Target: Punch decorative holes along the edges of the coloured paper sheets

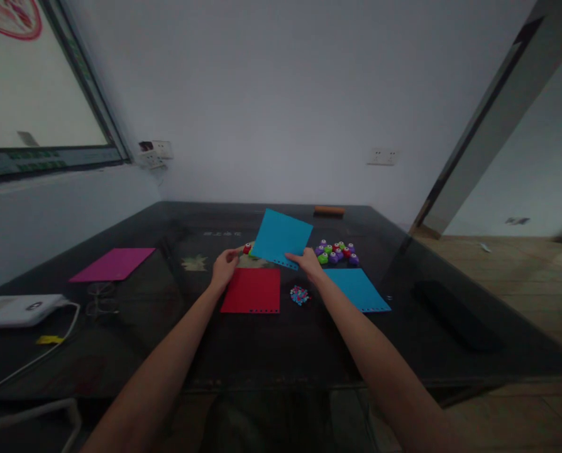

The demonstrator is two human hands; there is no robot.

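My right hand (309,261) grips the holed bottom edge of a blue sheet of paper (283,234), thumb on top, and holds it tilted above the table. My left hand (225,264) is closed, thumb and fingertips together, left of that sheet; what they pinch, if anything, I cannot make out. Just beyond those fingertips sits a small red eyed piece (247,248), with a bit of green partly hidden by the raised sheet. Below lies a red sheet (253,290), holes toward me. A heap of tiny coloured pieces (300,295) lies between it and a second blue sheet (359,289).
Several purple, green and red eyed pieces (336,253) cluster behind the second blue sheet. At left are a magenta sheet (114,264), glasses (102,299) and a white device (19,311) with a cable. A dark long case (455,314) lies right; a brown roll (329,211) is at the back.
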